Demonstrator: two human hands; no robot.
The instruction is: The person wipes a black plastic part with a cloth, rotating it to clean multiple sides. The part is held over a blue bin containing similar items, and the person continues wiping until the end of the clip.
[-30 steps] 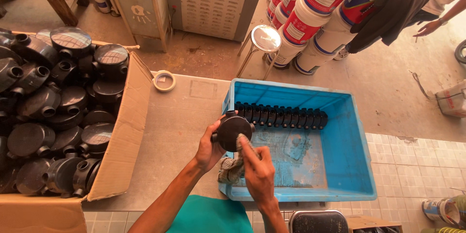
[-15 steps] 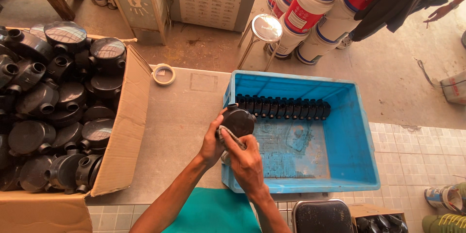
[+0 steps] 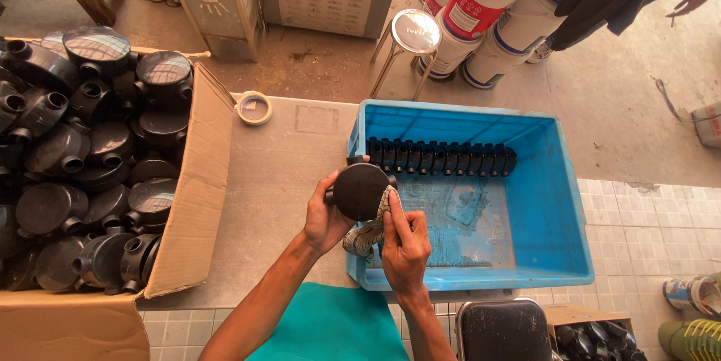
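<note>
Table (image 3: 300, 181) carries cardboard box (image 3: 191, 203) of black fittings at left, blue crate (image 3: 556, 203) at right with row of fittings (image 3: 439, 157) along far wall.
Fitting (image 3: 360, 190) now above crate's near-left corner, shifted slightly from half second ago.
Left hand (image 3: 324, 217) fingers curled round its rim, gripping.
Right hand (image 3: 405, 244) fingers closed on rag (image 3: 368, 232), moved from face to lower-right edge: wiping continues.

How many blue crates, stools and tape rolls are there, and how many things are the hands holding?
Blue plastic crate: 1
Round metal stool: 1
White tape roll: 1
Round black plastic fitting, in left hand: 1
Grey rag, in right hand: 1
Total: 5
</note>
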